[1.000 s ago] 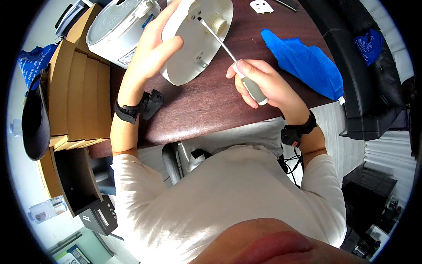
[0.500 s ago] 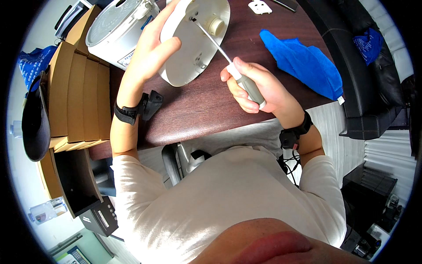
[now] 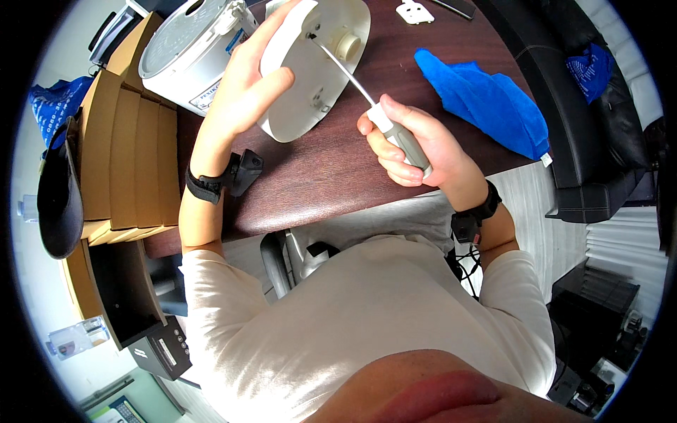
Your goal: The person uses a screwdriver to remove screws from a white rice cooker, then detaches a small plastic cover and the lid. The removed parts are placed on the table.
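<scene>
My left hand (image 3: 247,92) grips the rim of a white, round plastic shell (image 3: 293,106), which is tilted on edge over the table with its hollow side toward the right. The thumb lies along the near rim; its other fingers are partly cut off by the top edge. In my right hand (image 3: 430,144) is a screwdriver (image 3: 405,141) with a grey and white handle, the fingers wrapped round it. Its thin metal shaft slants up and left, and the tip meets a small dark recess inside the shell. A short cream tube (image 3: 348,46) stands out from the shell's inner face.
A white drum-shaped appliance (image 3: 194,60) stands at the back left, beside stacked brown cartons (image 3: 130,155). On the brown table (image 3: 303,190) lie a blue cloth (image 3: 486,106), a small white plate (image 3: 415,11) and a dark flat object (image 3: 455,7). A black sofa (image 3: 585,148) stands right.
My right hand and the screwdriver handle have shifted slightly right and down. The shell and my left hand have moved a little to the right. The screwdriver tip stays at the same recess.
</scene>
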`<state>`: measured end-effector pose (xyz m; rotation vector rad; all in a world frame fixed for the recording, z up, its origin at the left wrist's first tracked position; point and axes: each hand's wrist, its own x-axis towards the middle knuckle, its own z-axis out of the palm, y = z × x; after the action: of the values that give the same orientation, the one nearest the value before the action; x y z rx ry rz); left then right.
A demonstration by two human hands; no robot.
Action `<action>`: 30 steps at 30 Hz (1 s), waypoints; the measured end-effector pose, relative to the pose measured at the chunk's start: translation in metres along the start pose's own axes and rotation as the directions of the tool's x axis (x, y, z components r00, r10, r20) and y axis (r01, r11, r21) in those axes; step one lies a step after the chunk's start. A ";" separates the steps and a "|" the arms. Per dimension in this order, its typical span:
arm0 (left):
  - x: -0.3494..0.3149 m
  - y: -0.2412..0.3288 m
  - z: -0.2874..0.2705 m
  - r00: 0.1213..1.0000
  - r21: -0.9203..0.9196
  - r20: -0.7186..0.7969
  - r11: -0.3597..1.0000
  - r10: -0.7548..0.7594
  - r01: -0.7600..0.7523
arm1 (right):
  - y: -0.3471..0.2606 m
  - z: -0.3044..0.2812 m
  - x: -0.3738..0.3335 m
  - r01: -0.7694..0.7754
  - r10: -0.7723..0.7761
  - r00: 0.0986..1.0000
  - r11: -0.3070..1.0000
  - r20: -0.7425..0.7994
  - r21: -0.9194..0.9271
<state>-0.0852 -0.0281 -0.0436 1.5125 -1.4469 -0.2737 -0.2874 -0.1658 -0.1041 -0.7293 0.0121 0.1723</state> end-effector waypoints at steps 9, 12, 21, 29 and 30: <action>-0.002 0.000 0.004 0.998 -0.004 -0.009 0.998 0.068 -0.068 | -0.013 0.028 -0.009 -0.112 0.123 0.990 0.984 -0.069 0.141; -0.003 0.009 0.004 1.000 0.034 0.028 0.999 0.013 -0.014 | -0.015 0.043 -0.012 -0.116 0.118 0.980 0.993 -0.162 0.024; 0.000 0.002 -0.002 1.000 0.002 0.012 1.000 0.005 -0.005 | -0.031 -0.019 0.002 -0.329 -0.708 0.687 -0.506 0.166 -0.797; 0.001 -0.002 -0.002 1.000 -0.002 0.012 1.000 0.012 -0.012 | -0.049 -0.028 0.007 -0.312 -0.773 0.528 -0.562 0.352 -0.766; 0.001 -0.002 -0.001 1.000 -0.006 0.009 1.000 0.022 -0.022 | -0.046 -0.029 0.006 -0.301 -0.776 0.530 -0.549 0.342 -0.780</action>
<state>-0.0832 -0.0288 -0.0439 1.4916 -1.4676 -0.2715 -0.2727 -0.2177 -0.0953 -2.7369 0.3629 -1.2538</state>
